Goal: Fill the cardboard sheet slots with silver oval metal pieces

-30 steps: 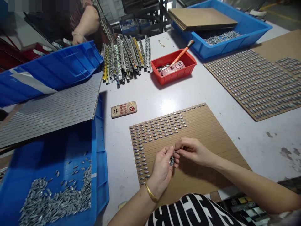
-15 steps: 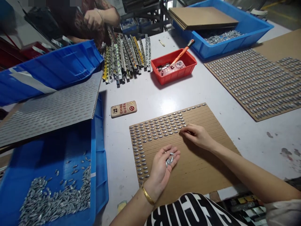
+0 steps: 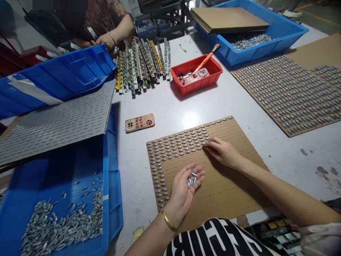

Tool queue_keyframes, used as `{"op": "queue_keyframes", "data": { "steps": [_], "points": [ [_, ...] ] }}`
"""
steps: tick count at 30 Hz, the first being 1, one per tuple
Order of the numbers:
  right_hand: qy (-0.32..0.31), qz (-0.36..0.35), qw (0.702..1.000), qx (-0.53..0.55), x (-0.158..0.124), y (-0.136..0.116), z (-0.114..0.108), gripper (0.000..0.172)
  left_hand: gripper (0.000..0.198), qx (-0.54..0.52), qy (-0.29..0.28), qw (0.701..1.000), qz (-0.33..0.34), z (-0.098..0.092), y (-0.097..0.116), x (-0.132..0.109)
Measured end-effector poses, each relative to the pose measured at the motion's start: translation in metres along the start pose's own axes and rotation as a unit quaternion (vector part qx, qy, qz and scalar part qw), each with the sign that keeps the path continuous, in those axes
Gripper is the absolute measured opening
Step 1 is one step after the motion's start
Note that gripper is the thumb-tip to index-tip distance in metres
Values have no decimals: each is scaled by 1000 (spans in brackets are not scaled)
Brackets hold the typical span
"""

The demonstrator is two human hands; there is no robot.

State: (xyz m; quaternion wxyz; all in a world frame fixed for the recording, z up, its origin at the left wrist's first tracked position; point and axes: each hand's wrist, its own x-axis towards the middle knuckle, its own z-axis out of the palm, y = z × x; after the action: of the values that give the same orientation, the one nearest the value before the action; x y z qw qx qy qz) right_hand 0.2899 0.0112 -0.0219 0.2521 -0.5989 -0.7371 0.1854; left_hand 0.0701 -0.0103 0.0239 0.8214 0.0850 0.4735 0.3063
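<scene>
Slugs (image 3: 192,180) lie in a small heap in the cupped left hand (image 3: 181,192), which is open, palm up, with the fingers loosely spread and nothing pinched. A second ago the two hands met over this heap; now the right hand (image 3: 221,153) has moved away and rests on the corrugated card (image 3: 234,181). Its fingers (image 3: 210,143) curve down and press together at the tips, right at the end of the rows (image 3: 176,147) of slugs. Whether they pinch a slug I cannot tell, because the tips hide it. The rows lie in the card's grooves, covering its upper left and running down its left edge, while the rest of the card stays bare.

Left of the card, a blue bin (image 3: 113,177) holds a loose pile of slugs (image 3: 61,227), and a filled sheet (image 3: 55,121) leans over it. Ahead are a phone (image 3: 140,123), a red tray (image 3: 195,85) and bundled metal strips (image 3: 141,64). Another filled sheet (image 3: 287,96) lies to the right. Beyond the strips, a co-worker's hand (image 3: 106,40) works separately.
</scene>
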Motion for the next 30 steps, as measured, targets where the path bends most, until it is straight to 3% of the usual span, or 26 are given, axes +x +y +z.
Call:
{"op": "queue_keyframes", "data": {
  "steps": [5, 11, 18, 30],
  "points": [
    [-28, -17, 988, 148, -8, -37, -7, 21, 19, 12, -4, 1000, 21, 0, 0, 1],
    [-93, 21, 938, 333, -9, -57, -7, 20, 22, 54, -28, 997, 52, -2, 0, 3],
    [-119, 37, 916, 381, -12, -56, 1, 18, 24, 58, -35, 997, 48, -4, 1, 5],
    [-91, 35, 934, 343, -17, -56, 2, 15, 32, 74, -16, 996, 42, 2, -2, 9]
  ]
}}
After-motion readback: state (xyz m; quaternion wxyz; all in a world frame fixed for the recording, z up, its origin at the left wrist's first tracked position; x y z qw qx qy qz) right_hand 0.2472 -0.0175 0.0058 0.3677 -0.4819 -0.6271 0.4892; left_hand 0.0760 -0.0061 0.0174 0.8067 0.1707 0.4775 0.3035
